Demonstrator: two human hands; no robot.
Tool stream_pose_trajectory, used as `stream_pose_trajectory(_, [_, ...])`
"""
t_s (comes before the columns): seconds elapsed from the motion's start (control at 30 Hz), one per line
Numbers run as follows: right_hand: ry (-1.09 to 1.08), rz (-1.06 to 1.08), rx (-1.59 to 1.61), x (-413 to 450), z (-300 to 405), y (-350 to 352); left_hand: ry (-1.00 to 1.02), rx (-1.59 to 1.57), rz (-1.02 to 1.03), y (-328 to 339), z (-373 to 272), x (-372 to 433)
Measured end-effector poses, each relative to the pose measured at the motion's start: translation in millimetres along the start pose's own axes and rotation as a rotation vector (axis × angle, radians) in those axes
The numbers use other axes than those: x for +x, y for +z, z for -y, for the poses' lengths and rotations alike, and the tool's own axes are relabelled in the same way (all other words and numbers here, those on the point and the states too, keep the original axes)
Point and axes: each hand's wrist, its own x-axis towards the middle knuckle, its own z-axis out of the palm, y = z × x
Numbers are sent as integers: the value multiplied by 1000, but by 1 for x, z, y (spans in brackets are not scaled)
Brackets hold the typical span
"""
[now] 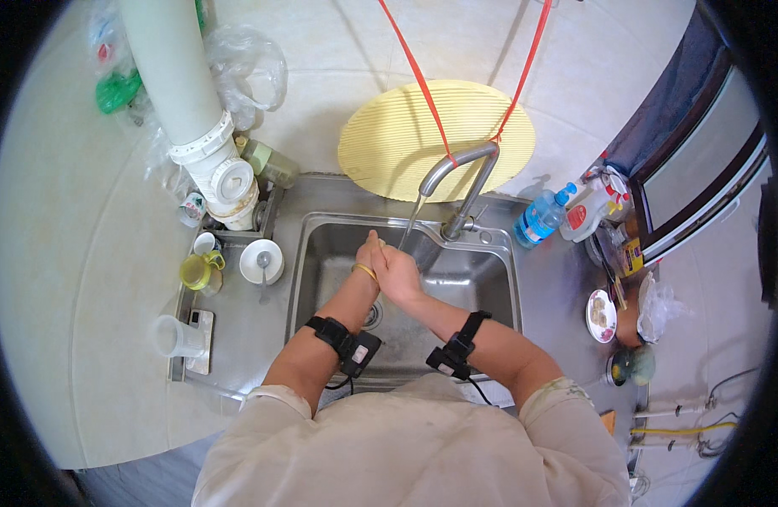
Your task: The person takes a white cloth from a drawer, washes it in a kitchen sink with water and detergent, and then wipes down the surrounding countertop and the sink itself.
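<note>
My left hand (364, 255) and my right hand (398, 274) are pressed together above a stainless steel sink (465, 279). The right palm lies across the left hand, and most fingers are hidden between them. A yellow bangle (365, 271) circles my left wrist. Water (411, 223) runs in a thin stream from the curved metal faucet (459, 158) and falls close beside my right hand. Below the left wrist, the drain (371, 315) is partly visible. No object shows between the hands.
Left of the sink stand a white bowl (262, 261) with a spoon, a yellow-lidded jar (199, 274) and a plastic cup (177, 336). A blue pump bottle (542, 217) and a plate (600, 315) are at right. Behind the faucet leans a yellow ribbed round board (389, 142).
</note>
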Motion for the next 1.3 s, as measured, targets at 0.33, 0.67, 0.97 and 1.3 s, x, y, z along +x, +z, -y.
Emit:
stream_pose_trajectory(0.33, [-101,121,-29,-8,39,12,-45,-168,438,-104,-13,38])
stream_pose_trajectory(0.67, [-30,73,-99,4,26,-15,-70,-47,-9,-22,-18,8])
stream_pose_trajectory(0.97, [175,373,130,56,-25,-57,-116,1027,378,-3,-60,-32])
stream_pose_trajectory(1.3, [-11,829,-27,22,-107,-82,152,350,387,-16,-86,-33])
